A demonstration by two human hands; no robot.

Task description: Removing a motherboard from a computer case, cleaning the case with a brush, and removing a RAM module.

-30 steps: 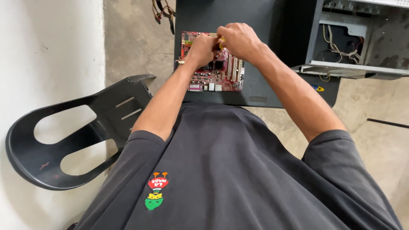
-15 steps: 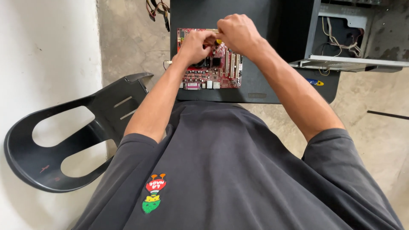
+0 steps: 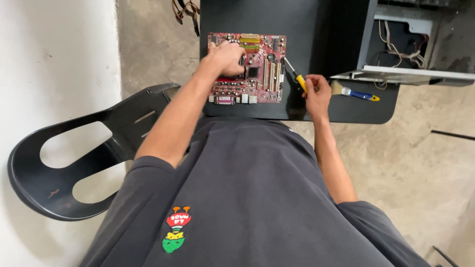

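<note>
One red circuit board (image 3: 250, 69) lies on the dark surface (image 3: 321, 34). The left hand (image 3: 225, 57) presses it, grip unclear; the right hand (image 3: 316, 91) holds one screwdriver (image 3: 295, 76), beside one brush (image 3: 354, 91).

Concrete floor (image 3: 420, 163), black chair (image 3: 64, 163)

The one camera sits on my head and looks steeply down past my dark shirt (image 3: 257, 198) to the black table (image 3: 341, 106) in front of me, close enough to fill the top of the view. My chair (image 3: 64, 163) shows at left, concrete floor at right.
</note>
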